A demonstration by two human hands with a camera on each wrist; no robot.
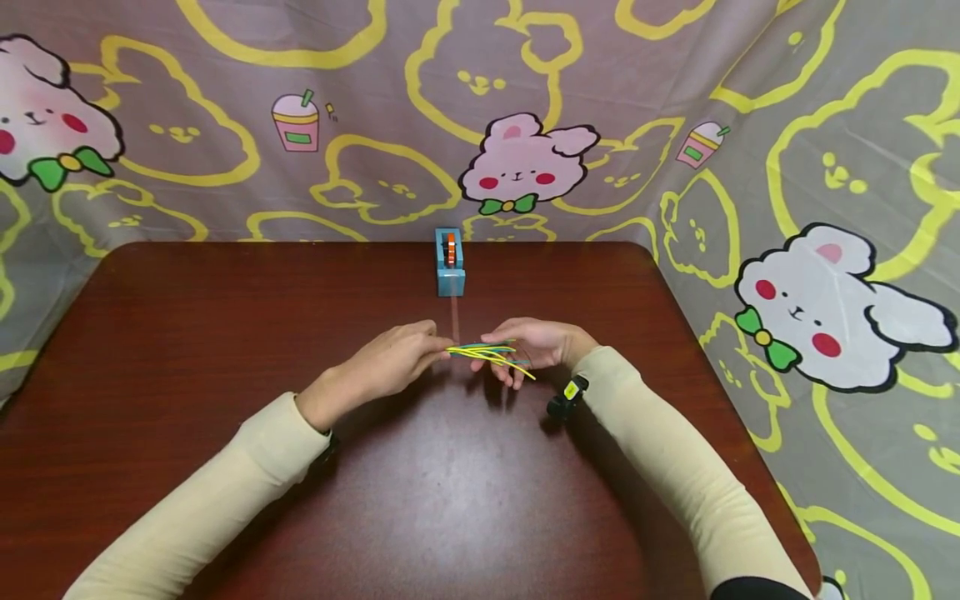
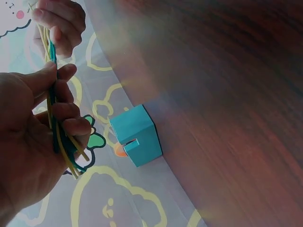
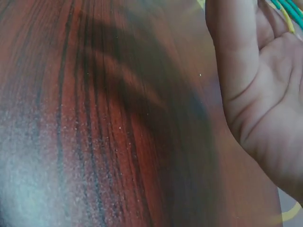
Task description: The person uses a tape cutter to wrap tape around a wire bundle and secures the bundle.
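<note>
A bundle of thin yellow and green strands (image 1: pixel 487 352), like wires or cords, stretches between both hands above the table. My left hand (image 1: pixel 401 354) pinches it between thumb and fingers. In the left wrist view, loose ends lie along the palm of that left hand (image 2: pixel 42 123). My right hand (image 1: pixel 536 343) holds the bundle further right, thumb over it and fingers below, with several ends fanning out past the thumb. The right wrist view catches mostly the palm of the right hand (image 3: pixel 274 90), with only a few strands (image 3: pixel 286 12) at the top corner.
A blue tape dispenser (image 1: pixel 450 279) with an orange hub stands at the table's far edge. From it a pale narrow streak runs toward the hands; I cannot tell tape from reflection. Behind the dark brown table (image 1: pixel 187 333) hangs a cartoon-printed cloth (image 1: pixel 375 100).
</note>
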